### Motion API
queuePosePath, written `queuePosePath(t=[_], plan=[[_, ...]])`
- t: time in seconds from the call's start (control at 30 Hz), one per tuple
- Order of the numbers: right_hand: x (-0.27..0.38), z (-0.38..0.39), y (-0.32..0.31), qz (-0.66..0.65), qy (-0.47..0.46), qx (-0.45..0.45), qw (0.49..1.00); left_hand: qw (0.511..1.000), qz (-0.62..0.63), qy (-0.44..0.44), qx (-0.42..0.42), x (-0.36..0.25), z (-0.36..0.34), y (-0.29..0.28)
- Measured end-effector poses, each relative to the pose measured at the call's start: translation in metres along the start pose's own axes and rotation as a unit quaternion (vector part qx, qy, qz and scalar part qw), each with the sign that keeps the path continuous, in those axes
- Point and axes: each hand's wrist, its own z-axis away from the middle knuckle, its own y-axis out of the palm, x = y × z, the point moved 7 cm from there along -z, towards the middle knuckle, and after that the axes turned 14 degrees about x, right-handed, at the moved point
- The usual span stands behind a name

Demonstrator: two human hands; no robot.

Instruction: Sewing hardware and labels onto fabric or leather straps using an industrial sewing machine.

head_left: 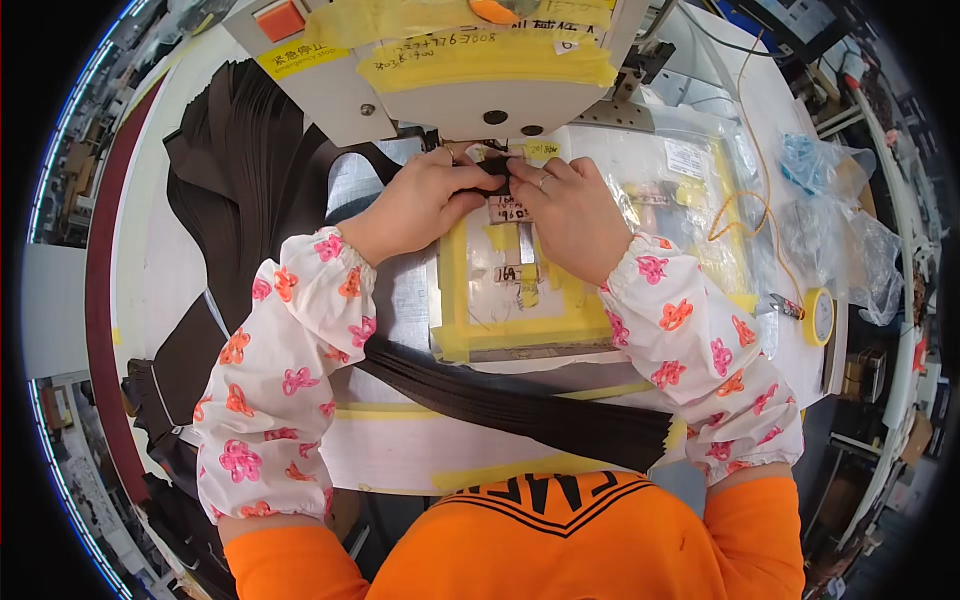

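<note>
Under the front of a white machine (480, 105), a small dark fabric piece (497, 168) lies between my two hands. My left hand (420, 195) closes thumb against fingers on its left edge. From the other side, my right hand (575, 210) grips the same piece, fingers bent and pressed together. Both hands rest low over a clear work plate (510, 325) edged with yellow tape. What lies beneath the fingertips is hidden. White sleeve covers with pink and orange prints wrap my forearms.
A thick heap of dark brown fabric pieces (240, 160) spreads at left. Another layered dark stack (520, 410) lies along the near table edge. At right are a yellow tape roll (819, 316), snips (786, 306), crumpled plastic bags (835, 235) and an orange cord (742, 215). A red button (279, 20) sits upper left.
</note>
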Motion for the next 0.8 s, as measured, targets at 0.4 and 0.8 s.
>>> queuePosePath(t=[0.4, 0.8], plan=[[-0.004, 0.000, 0.002, -0.006, 0.026, -0.007, 1.000, 0.976, -0.210, -0.061, 0.012, -0.010, 0.006, -0.004], [-0.023, -0.003, 0.000, -0.114, 0.002, 0.008, 0.993, 0.980, -0.194, -0.039, -0.022, -0.005, 0.010, -0.005]])
